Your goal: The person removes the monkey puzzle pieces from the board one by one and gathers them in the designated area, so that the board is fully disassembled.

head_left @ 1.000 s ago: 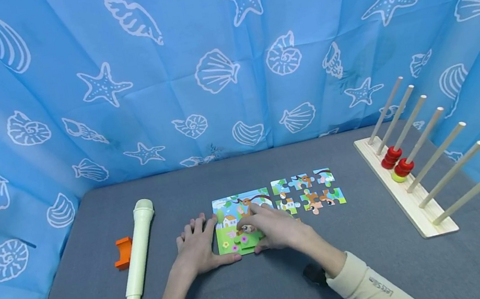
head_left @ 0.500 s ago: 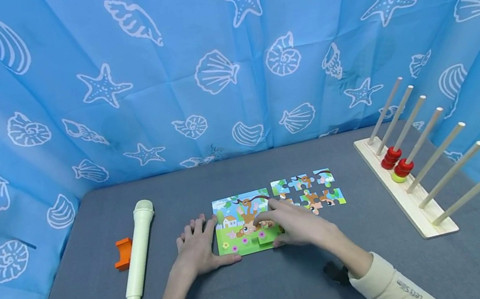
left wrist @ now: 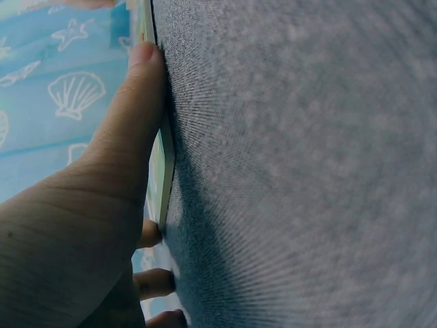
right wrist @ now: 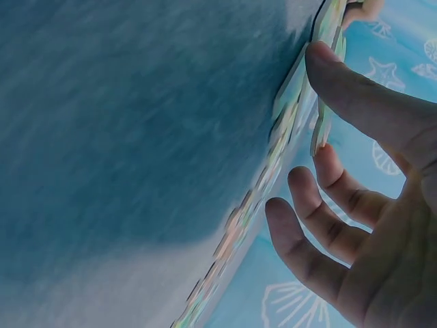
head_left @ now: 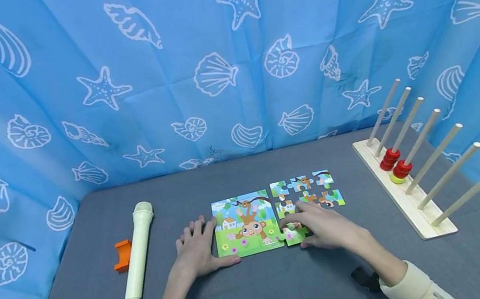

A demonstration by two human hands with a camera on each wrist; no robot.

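Observation:
A flat puzzle board (head_left: 231,238) with a monkey, house and flower picture lies mid-table. My left hand (head_left: 197,249) rests at its left side, fingers spread and thumb along the front edge. In the left wrist view, the thumb (left wrist: 133,102) presses by the edge of the board (left wrist: 162,181). Just right of the board, my right hand (head_left: 326,224) pinches a green jigsaw piece (head_left: 293,235) between thumb and fingers. The right wrist view has that jigsaw piece (right wrist: 321,130) edge-on. Behind this hand, several loose jigsaw pieces (head_left: 300,183) lie in two rows, partly covered by it.
On the left lie a pale green toy microphone (head_left: 139,256) and an orange arched block (head_left: 123,256). At the right stands a wooden peg rack (head_left: 426,208) with red rings (head_left: 389,159) on two of its upright pegs. A blue shell-print curtain (head_left: 234,113) closes off the back.
My right hand has moved right, off the board to its right side, with a green jigsaw piece in its fingers. The monkey picture is now uncovered. My left hand has stayed put.

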